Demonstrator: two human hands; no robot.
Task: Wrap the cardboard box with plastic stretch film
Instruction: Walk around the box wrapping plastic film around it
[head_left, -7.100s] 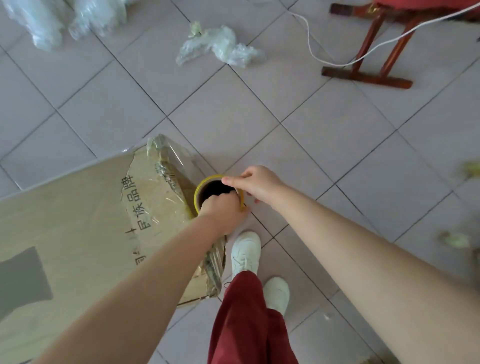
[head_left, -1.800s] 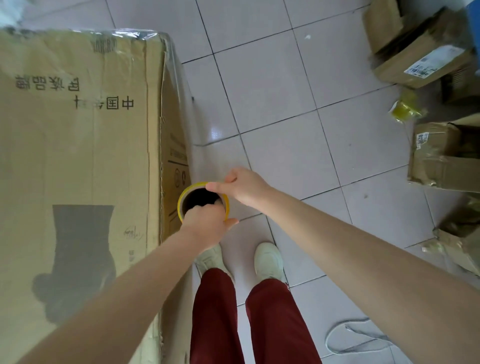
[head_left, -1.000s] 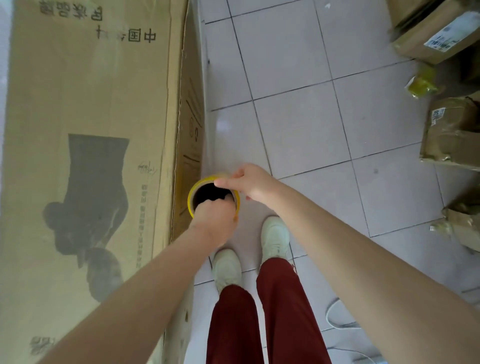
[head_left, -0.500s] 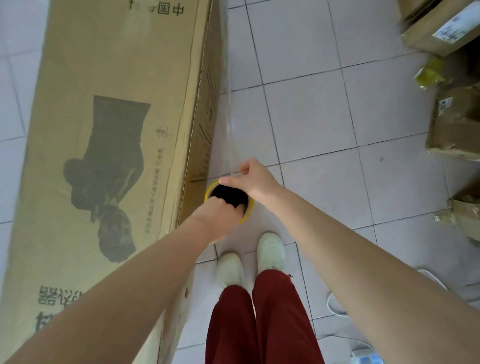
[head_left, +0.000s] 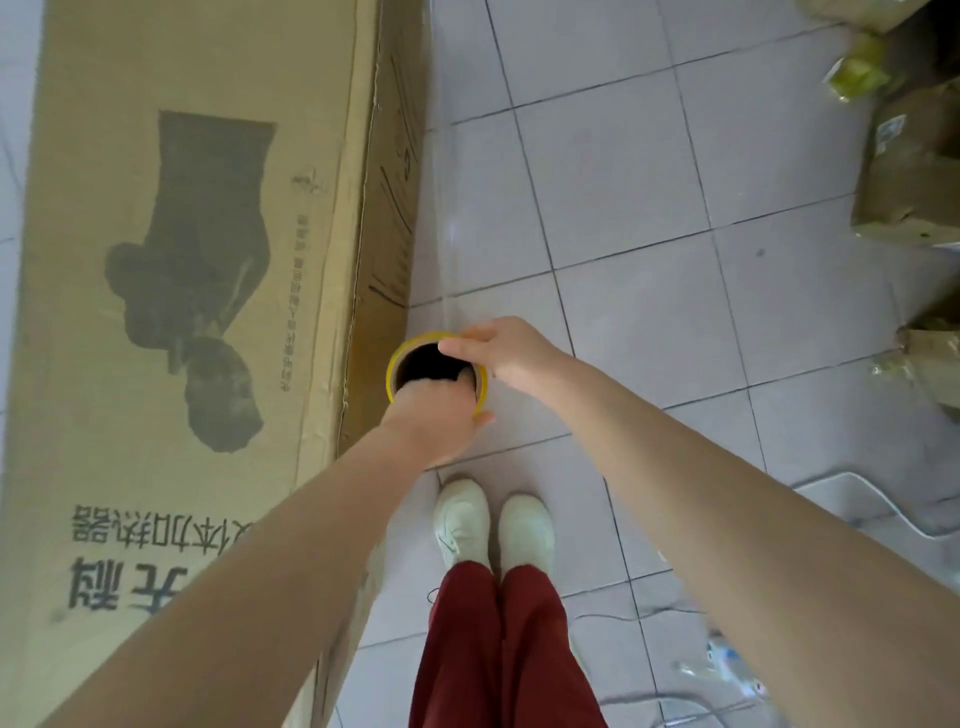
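Red trousers (head_left: 498, 649) and two white shoes (head_left: 462, 519) are seen at the bottom, feet together on the tiled floor (head_left: 649, 208). A scrap of clear plastic (head_left: 727, 670) is seen on the floor low right, blurred. A white cable (head_left: 857, 493) is looped on the tiles at right.

Both bare forearms are reached forward and down. The left hand (head_left: 436, 415) is placed at the near side of the stretch film roll (head_left: 393, 369), with its fingers curled down into the dark core and the yellow rim gripped; the fingertips are hidden inside. The roll is held upright, open end toward the camera, just beside the long side of the cardboard box (head_left: 182, 260); whether it touches the box cannot be told. The right hand (head_left: 504, 348) is set on the far right of the rim, fingers pressed together and bent over the edge, holding it; the thumb is hidden.

A sheet of clear film (head_left: 441, 218) is drawn from the roll away from the camera along the box's side wall, seen only as a faint sheen.

The cardboard box is laid flat on the floor at left, long axis running away from the camera, with a dark printed figure and Chinese characters on its top face.

Far right, several smaller cartons (head_left: 914, 171) and a crumpled yellowish wrapper (head_left: 857, 73) are seen on the floor, well apart from the box.
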